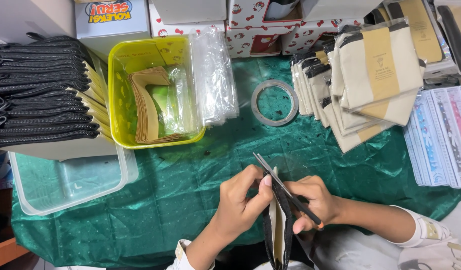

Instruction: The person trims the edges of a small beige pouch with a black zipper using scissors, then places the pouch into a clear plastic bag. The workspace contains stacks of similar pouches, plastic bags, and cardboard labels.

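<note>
My left hand pinches the top edge of a cream pouch with a black zipper, held upright at the near edge of the table. My right hand grips black-handled scissors, blades pointing up and left just above the pouch's top. A small clear piece, perhaps tape, seems to sit at the pouch top between my fingertips; I cannot tell for sure.
A tape roll lies on the green cloth. A yellow bin holds brown paper bands, with clear bags beside it. Stacked zipper pouches sit left over a clear tub. Wrapped pouches and rulers lie right.
</note>
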